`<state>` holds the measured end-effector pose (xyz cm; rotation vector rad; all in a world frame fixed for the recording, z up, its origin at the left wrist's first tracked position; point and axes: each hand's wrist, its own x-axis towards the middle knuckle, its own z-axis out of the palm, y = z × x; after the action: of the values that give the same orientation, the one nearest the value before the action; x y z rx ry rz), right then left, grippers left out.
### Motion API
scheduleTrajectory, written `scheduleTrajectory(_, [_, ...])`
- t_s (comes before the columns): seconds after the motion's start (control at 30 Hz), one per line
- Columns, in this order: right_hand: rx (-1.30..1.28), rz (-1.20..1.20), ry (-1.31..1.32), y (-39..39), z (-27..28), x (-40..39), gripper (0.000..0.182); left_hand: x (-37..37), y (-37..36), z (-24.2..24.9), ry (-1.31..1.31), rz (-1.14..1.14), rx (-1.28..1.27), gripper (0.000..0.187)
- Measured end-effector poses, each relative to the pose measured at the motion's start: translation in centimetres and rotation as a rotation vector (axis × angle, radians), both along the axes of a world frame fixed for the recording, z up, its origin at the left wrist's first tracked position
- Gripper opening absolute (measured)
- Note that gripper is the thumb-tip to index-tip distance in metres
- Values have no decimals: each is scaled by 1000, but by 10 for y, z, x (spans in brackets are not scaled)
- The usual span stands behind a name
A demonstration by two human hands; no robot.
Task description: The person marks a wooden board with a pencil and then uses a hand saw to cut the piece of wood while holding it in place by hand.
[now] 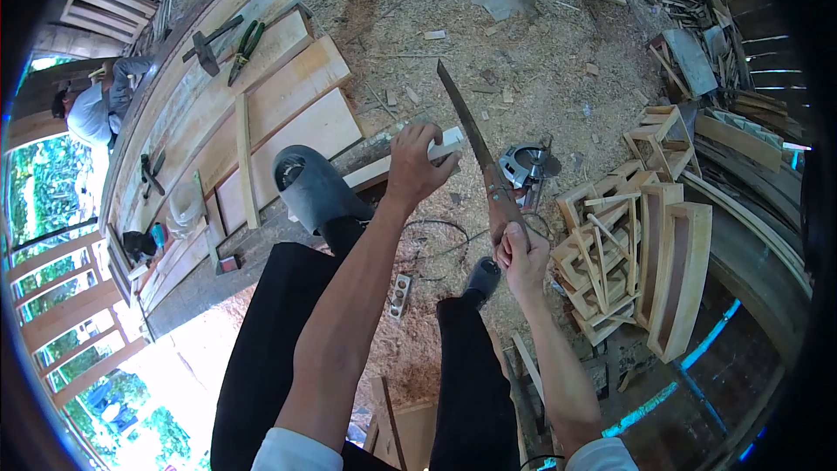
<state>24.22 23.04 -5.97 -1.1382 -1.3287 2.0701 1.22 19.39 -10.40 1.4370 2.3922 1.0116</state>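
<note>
My left hand [418,161] is closed on a pale wooden strip [370,174] near its end, over the edge of the workbench. A grey shoe [316,187] rests on the bench beside the strip. My right hand [521,253] is wrapped round the brown handle of a hand saw [471,126]. The saw's blade points up and to the left, a little right of the strip's end and apart from it. Behind the saw, a circular saw [526,164] lies on the ground.
A hammer [206,52] and pliers [246,52] lie on boards [296,78] at upper left. Wooden frames [676,270] are stacked at right. A power strip [399,296] and cable lie on the sawdust. Another person [90,113] is at far left.
</note>
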Motion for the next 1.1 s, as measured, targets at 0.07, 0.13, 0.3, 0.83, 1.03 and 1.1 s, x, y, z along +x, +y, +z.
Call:
scheduleTrajectory(0.07, [-4, 7, -4, 0, -2, -3, 46, 0, -2, 0, -2, 10, -16, 34])
scheduleTrajectory(0.13, [-9, 6, -5, 1, 1, -8, 46, -1, -2, -3, -17, 19, 3, 38])
scheduleTrajectory(0.3, [-16, 4, 0, 6, -7, -9, 45, -11, 4, -6, -36, 87, 21, 43])
scheduleTrajectory(0.83, [-33, 8, -70, 11, -28, -20, 49, -31, 13, -18, 0, 71, -286, 38])
scheduleTrajectory(1.03, [299, 25, -348, 13, -11, -34, 38, -31, 13, -20, 43, 63, -270, 37])
scheduleTrajectory(1.1, [406, 80, -350, 18, -5, -42, 38, -32, 13, -22, 6, 56, -239, 35])
